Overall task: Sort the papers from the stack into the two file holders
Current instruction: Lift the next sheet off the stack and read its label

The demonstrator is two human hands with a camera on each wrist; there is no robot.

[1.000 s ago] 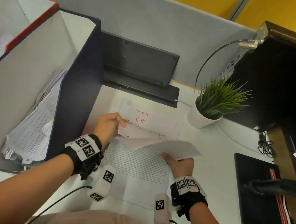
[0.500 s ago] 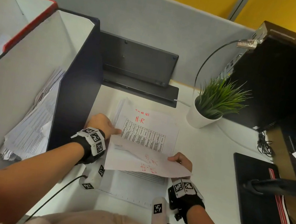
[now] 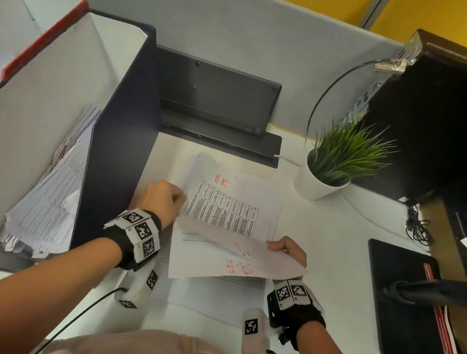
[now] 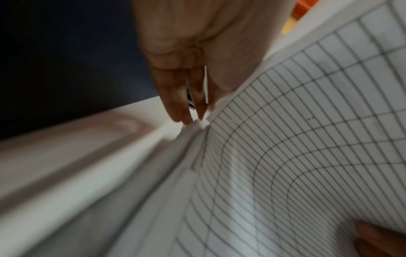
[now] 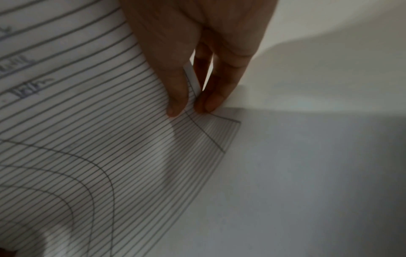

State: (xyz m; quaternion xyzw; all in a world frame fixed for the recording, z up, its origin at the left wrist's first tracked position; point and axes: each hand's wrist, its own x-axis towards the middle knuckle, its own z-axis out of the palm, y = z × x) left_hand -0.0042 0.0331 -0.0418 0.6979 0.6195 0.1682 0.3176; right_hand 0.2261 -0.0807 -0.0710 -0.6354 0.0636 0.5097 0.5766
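Dark file holder (image 3: 122, 142) walls the stack's (image 3: 230, 206) left; potted plant (image 3: 330, 167) crowds its far right.

Red "H-R" on white sheet (image 3: 237, 265); navy file holder (image 3: 122, 142)

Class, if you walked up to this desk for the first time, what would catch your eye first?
The white sheets with red handwriting, lifted mid-desk above the paper stack by the left hand and right hand. Next, the tall dark blue file holder stuffed with papers on the left.
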